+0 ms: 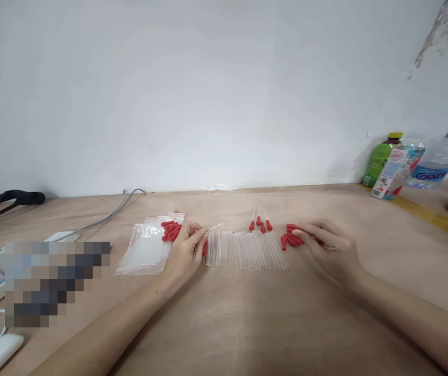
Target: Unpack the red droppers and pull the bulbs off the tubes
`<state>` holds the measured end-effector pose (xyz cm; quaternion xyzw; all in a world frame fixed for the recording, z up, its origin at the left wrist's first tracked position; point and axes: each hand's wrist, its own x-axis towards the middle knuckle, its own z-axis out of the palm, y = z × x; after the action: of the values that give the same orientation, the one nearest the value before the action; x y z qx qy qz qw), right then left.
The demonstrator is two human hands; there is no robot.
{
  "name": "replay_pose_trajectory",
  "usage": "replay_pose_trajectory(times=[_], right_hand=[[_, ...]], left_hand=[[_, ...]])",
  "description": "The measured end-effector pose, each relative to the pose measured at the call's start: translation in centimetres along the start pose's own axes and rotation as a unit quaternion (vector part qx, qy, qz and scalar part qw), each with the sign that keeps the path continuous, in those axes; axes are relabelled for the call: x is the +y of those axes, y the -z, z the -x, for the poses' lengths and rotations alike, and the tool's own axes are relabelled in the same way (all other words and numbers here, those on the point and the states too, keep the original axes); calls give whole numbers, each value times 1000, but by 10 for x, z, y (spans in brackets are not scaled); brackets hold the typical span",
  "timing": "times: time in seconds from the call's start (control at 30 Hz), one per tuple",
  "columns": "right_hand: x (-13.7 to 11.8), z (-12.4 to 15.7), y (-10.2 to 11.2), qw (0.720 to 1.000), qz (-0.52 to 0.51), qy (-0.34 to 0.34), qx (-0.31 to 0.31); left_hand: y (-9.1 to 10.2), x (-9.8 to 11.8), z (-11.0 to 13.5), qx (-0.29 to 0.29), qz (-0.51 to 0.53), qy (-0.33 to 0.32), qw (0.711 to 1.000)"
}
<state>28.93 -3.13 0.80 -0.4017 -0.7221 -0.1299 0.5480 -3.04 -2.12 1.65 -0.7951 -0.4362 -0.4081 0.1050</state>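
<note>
Between thumb and fingers of my left hand [187,248] is a thin clear glass dropper tube [216,227], pointing to the right. Just right of that hand lies a row of similar clear tubes [243,250], side by side on the wooden table. Red rubber bulbs [171,231] are heaped behind and beside the left hand, partly hidden by it. My right hand [328,248] is closed at the fingertips over a smaller pile of red bulbs [292,239], pinching one at its edge. Behind the row are several tubes fitted with red bulbs [262,226].
Clear zip bags [145,248] lie left of my left hand. Further left are a grey cable [108,216], a white device [0,352] and a blurred-out object [55,284]. A green bottle [380,162], a carton [396,175] and a water bottle [437,162] stand at the back right.
</note>
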Motion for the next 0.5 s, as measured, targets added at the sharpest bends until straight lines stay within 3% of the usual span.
replay_pose_trajectory(times=[0.13,0.3,0.5], right_hand=[[20,-2,-4,997,20,-73,27],[46,8,-9,986,16,-165,-10],[52,15,-17,963,-55,-263,-10]], left_hand=[[-7,-6,6,-28,-46,-39,998],[-13,-8,11,-51,-97,-75,991],[-11,4,7,-75,-113,-93,986]])
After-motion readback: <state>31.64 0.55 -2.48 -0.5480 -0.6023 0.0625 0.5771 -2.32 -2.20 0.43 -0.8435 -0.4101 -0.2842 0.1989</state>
